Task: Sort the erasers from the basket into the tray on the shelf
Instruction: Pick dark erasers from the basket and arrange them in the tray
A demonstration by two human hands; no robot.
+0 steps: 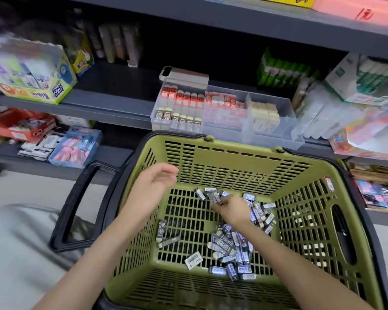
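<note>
A green slatted basket point(238, 159) sits below the shelf, with several small dark-sleeved 2B erasers point(231, 249) scattered on its floor. My right hand point(231, 209) is low inside the basket, fingers closed on a few erasers point(215, 196) at the far side of the pile. My left hand point(152, 186) hovers over the basket's left wall, cupped with fingers apart and nothing visible in it. The clear divided tray point(276, 133) stands on the shelf just behind the basket, holding rows of red, brown and cream erasers.
A phone point(184, 74) lies on the tray's back edge. A Power Glue box point(31, 86) stands at shelf left, green glue sticks point(285, 70) and white boxes at right. The basket's black handle point(76, 204) hangs down on the left. A lower shelf holds pink erasers point(74, 148).
</note>
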